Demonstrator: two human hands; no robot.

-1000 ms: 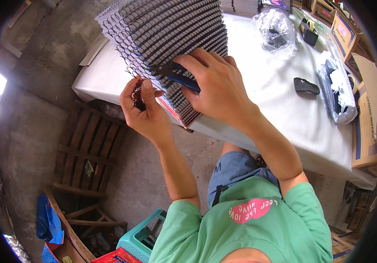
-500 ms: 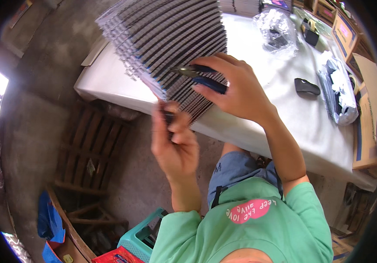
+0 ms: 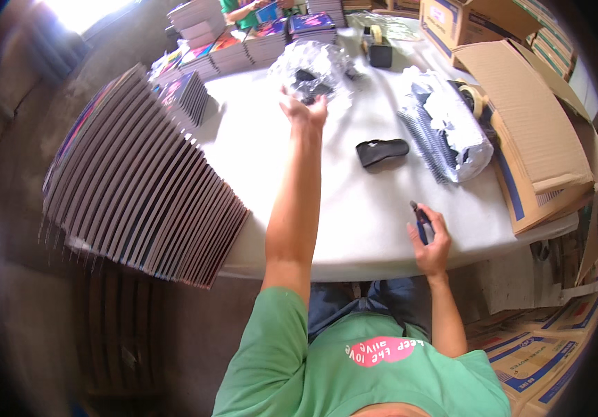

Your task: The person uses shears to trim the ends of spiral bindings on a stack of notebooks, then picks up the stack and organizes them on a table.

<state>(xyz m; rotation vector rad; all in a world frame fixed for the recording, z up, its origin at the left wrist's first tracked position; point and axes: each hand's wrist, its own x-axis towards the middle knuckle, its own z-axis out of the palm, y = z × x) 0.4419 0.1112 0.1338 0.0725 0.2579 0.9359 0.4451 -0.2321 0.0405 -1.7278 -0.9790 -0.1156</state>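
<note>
Far out over the table, my left hand (image 3: pixel 304 111) is at the near side of a clear plastic bag (image 3: pixel 292 64) with black pieces (image 3: pixel 306 75) in it. Its thumb and fingers are spread, the fingertips partly hidden by the bag. My right hand (image 3: pixel 435 244) is closed around cutting pliers (image 3: pixel 421 221) with dark blue handles, above the table's near right part. A tall stack of notebooks (image 3: pixel 143 181) stands at the left, with rows of spiral bindings along its edges. Between the hands lies a black pouch-like item (image 3: pixel 382 153).
A plastic-wrapped bundle of black spiral coils (image 3: pixel 448 132) lies beside an opened cardboard box (image 3: pixel 532 118) at the right. A tape dispenser (image 3: pixel 378 48) stands at the back. Further notebook stacks (image 3: pixel 226 59) line the far left, where another person's hands (image 3: pixel 247 10) show.
My left hand has gone from the lower edge of the notebook stack out to the plastic bag. My right hand has left the stack and moved right, keeping the pliers. The view has shifted.
</note>
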